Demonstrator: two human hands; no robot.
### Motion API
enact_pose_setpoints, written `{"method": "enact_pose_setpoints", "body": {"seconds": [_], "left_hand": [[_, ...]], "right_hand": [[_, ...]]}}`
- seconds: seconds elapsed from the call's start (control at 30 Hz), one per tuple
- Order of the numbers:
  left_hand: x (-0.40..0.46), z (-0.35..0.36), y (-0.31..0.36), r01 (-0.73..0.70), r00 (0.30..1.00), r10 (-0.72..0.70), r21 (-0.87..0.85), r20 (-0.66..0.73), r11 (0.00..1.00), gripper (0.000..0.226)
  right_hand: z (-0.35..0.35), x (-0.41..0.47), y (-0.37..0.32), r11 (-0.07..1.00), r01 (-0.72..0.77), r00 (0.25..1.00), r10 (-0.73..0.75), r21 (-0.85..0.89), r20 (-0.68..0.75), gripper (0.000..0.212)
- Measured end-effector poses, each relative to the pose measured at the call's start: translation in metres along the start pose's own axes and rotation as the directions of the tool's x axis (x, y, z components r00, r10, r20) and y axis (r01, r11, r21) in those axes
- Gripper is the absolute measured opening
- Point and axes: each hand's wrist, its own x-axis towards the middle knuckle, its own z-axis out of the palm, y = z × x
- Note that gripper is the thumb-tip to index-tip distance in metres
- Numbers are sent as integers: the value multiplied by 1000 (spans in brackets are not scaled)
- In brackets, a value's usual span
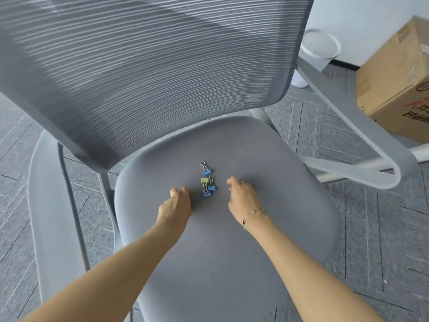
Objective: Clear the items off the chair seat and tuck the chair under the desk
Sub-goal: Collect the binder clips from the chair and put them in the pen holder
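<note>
A grey office chair faces me, its padded seat [232, 240] filling the middle of the view below a mesh backrest [144, 73]. Several small binder clips lie near the seat's centre: one blue clip [206, 169] apart at the back, and a cluster of a yellow clip [204, 181] and two blue clips [209, 190] just in front of it. My left hand [177, 201] rests on the seat just left of the cluster, fingers curled, holding nothing. My right hand [241, 195] hovers just right of the cluster, fingers bent, a bracelet on its wrist, nothing visible in it.
The chair's left armrest [50, 205] and right armrest [362, 135] flank the seat. A white bin [319, 48] stands behind the chair at the right, and a cardboard box [394, 84] sits on the grey patterned floor at far right.
</note>
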Motion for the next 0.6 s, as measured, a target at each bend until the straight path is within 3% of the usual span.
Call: {"method": "enact_pose_setpoints", "body": {"seconds": [0.1, 0.2, 0.23, 0.33, 0.5, 0.6], "left_hand": [[4, -1, -3, 10, 1000, -8, -90, 19, 996, 49], [9, -8, -13, 58, 998, -52, -257, 31, 965, 34], [12, -12, -20, 89, 996, -79, -299, 48, 950, 30], [20, -22, -41, 160, 987, -142, -353, 75, 922, 25], [30, -19, -47, 71, 997, -73, -423, 13, 903, 27], [32, -14, -45, 49, 999, -50, -399, 7, 915, 19]], "right_hand": [[7, 12, -14, 999, 20, 998, -19, 25, -58, 36], [21, 17, -35, 999, 9, 975, 0, 43, -222, 19], [26, 19, -41, 1000, 3, 953, -5, -7, -303, 28], [44, 22, -49, 993, -18, 931, -27, -120, -364, 51], [55, 25, -45, 970, -20, 914, -81, -243, -397, 41], [57, 26, -36, 960, -20, 907, -100, -279, -409, 51]]}}
